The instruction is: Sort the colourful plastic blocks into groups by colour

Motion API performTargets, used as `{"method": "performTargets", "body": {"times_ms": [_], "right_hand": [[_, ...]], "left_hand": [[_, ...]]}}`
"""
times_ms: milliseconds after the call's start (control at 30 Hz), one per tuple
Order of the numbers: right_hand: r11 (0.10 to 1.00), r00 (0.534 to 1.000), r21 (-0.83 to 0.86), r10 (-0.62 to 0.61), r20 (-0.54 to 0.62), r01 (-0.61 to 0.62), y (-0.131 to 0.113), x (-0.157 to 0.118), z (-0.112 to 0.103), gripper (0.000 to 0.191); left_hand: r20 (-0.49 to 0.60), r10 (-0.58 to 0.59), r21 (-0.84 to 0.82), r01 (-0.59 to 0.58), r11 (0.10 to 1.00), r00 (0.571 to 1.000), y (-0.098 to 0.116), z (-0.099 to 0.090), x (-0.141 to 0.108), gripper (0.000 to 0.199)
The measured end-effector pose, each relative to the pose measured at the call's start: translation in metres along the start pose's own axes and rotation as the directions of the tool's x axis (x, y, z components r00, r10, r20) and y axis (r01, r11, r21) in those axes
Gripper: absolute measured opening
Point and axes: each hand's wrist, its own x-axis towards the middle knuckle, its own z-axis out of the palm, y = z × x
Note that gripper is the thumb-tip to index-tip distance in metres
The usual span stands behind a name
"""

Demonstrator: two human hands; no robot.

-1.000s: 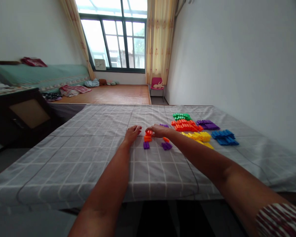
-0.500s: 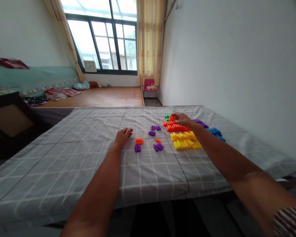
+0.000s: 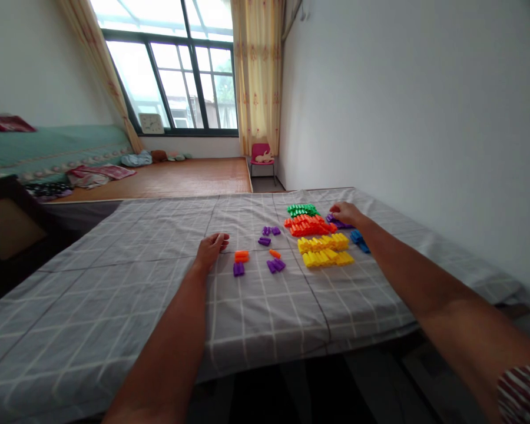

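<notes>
My right hand [image 3: 347, 213] is at the far right group of small purple tube-like plastic pieces [image 3: 341, 224]. Its fingertips are drawn together just above them, and whatever is between them is too small to make out. On the checked cloth rests my left hand [image 3: 212, 247], fingers loosely bent and slightly apart, with nothing seen in it. Closest to it are two orange pieces [image 3: 241, 256] and a purple pair [image 3: 239, 269]. More loose purple pieces [image 3: 276, 265], a single orange piece [image 3: 274, 254] and another purple cluster [image 3: 265, 241] lie between the hands.
Green pieces [image 3: 303, 209], orange-red pieces [image 3: 309, 225] and yellow pieces [image 3: 327, 250] lie in rows. Blue pieces [image 3: 359, 240] sit partly behind my right forearm. A wall [image 3: 401, 118] borders the right side. Past the table's far edge are a low platform [image 3: 194, 174] and pink chair [image 3: 261, 154].
My right hand has moved right, from over the orange-red pieces to the purple group, uncovering the green and orange-red rows. My left hand stays by the orange pair. The view has shifted slightly.
</notes>
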Motion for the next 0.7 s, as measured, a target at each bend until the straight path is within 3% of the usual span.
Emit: {"method": "performTargets", "body": {"times_ms": [67, 167, 433, 700], "right_hand": [[0.985, 0.998, -0.161, 0.058, 0.013, -0.055, 0.01, -0.004, 0.0, 0.026], [0.967, 0.996, -0.248, 0.069, 0.058, -0.052, 0.015, -0.014, 0.009, 0.025], [0.984, 0.993, -0.172, -0.024, 0.116, 0.044, 0.011, -0.015, 0.019, 0.025], [0.99, 0.998, -0.142, 0.0, 0.07, 0.01, 0.014, -0.025, 0.021, 0.025]], "left_hand": [[0.005, -0.006, 0.0, 0.006, 1.0, 1.0, 0.0, 0.0, 0.001, 0.052], [0.01, -0.014, -0.001, 0.014, 1.0, 1.0, 0.0, 0.001, 0.002, 0.05], [0.001, -0.02, -0.015, 0.02, 1.0, 1.0, 0.0, 0.001, 0.001, 0.05], [0.013, -0.016, -0.031, 0.016, 0.999, 1.0, 0.0, 0.001, 0.001, 0.049]]}}
